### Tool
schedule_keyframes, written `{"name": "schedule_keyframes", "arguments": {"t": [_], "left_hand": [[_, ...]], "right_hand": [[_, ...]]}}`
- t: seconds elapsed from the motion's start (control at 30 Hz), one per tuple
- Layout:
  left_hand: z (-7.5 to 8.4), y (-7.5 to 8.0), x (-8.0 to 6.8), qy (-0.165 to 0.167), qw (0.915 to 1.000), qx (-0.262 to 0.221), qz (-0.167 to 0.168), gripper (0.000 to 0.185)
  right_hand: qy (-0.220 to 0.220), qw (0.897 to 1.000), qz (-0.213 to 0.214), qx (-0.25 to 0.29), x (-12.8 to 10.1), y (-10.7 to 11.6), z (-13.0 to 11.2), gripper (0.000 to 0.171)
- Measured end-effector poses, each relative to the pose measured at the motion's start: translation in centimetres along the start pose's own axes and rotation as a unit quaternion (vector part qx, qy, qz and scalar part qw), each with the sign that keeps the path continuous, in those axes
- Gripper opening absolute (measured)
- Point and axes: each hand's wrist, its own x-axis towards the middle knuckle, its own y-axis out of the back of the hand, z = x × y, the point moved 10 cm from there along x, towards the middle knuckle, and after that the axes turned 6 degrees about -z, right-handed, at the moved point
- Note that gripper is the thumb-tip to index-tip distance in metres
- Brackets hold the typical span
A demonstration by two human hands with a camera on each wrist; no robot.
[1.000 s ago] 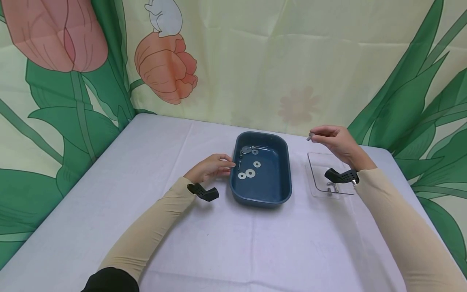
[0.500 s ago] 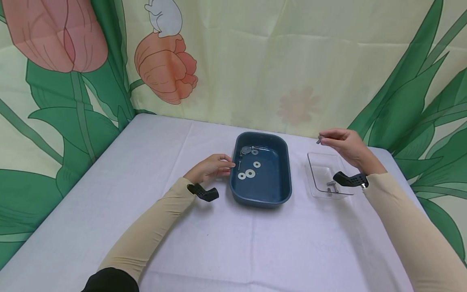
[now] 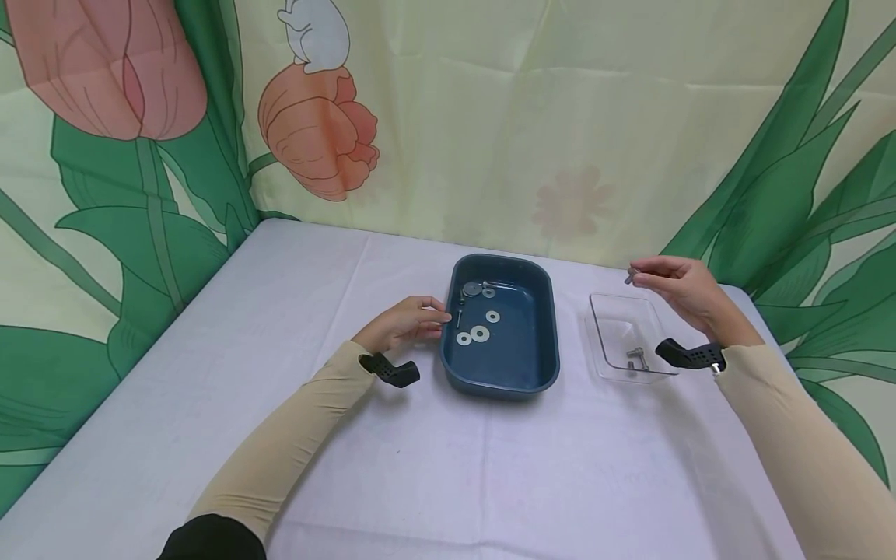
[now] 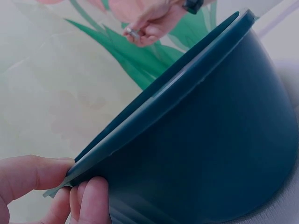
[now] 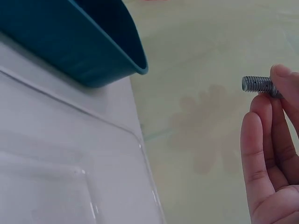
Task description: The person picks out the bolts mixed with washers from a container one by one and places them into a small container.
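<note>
- cream fabric backdrop (image 3: 455, 140), one, lightly creased, printed with a pink tulip (image 3: 105, 70), an orange flower (image 3: 318, 132), one white animal (image 3: 318, 35) and green leaves (image 3: 791, 187)
- white cloth-covered worktop (image 3: 420, 467), flat, with soft fold lines running through it
- beige sleeves (image 3: 280, 435), two, smooth and close-fitting, wrinkled near the bend of the left arm
- blue tray (image 3: 511, 342), one, a smooth rounded rectangle with deep walls and a thin lip, standing upright on the worktop
- clear box (image 3: 619, 334), one, glossy see-through plastic with rounded corners, just beside the tray
- hands, two, well apart: the left hand (image 3: 402, 320) pinches the tray's lip, thumb over it and fingers below outside; the right hand (image 3: 679, 288) holds a bolt (image 5: 256, 84) between thumb and fingertips, raised near the far end of the clear box
- black wrist straps (image 3: 389, 369), two, one per wrist, pierced with little holes
- grey disc (image 3: 472, 288), one, round and flat, towards the far left of the tray
- washers (image 3: 479, 334), four, pale flat rings lying inside the tray
- that held bolt, one, grey metal, ridged with thread, its blunt end poking out
- loose bolts (image 3: 635, 353), a few, grey metal, inside the clear box; too bunched to count surely
- screws (image 3: 459, 318), at least two, thin metal, in the tray
</note>
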Motion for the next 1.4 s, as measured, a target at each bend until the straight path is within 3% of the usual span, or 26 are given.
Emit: {"name": "schedule_keyframes", "arguments": {"t": [0.17, 0.33, 0.57, 1.2, 1.4], "left_hand": [[0.0, 0.0, 0.1, -0.001, 1.0, -0.005, -0.002, 0.015], [0.1, -0.1, 0.1, -0.004, 0.9999, -0.009, -0.006, 0.013], [0.1, 0.0, 0.0, 0.001, 1.0, -0.001, 0.0, 0.012], [0.1, -0.2, -0.1, -0.006, 0.9999, -0.014, -0.007, 0.011], [0.0, -0.1, 0.0, 0.0, 0.9999, -0.013, -0.004, 0.013]], "right_hand": [[0.005, 1.0, -0.016, 0.025, -0.7, 0.5, 0.6, 0.023], [-0.011, 1.0, 0.014, -0.017, -1.1, 1.3, 1.5, 0.021], [-0.017, 0.999, 0.017, -0.032, -1.8, 1.8, 2.2, 0.022], [0.014, 0.999, -0.023, 0.041, -2.7, 2.2, 3.4, 0.023], [0.003, 0.999, -0.022, 0.049, -2.9, 2.5, 3.9, 0.024]]}}
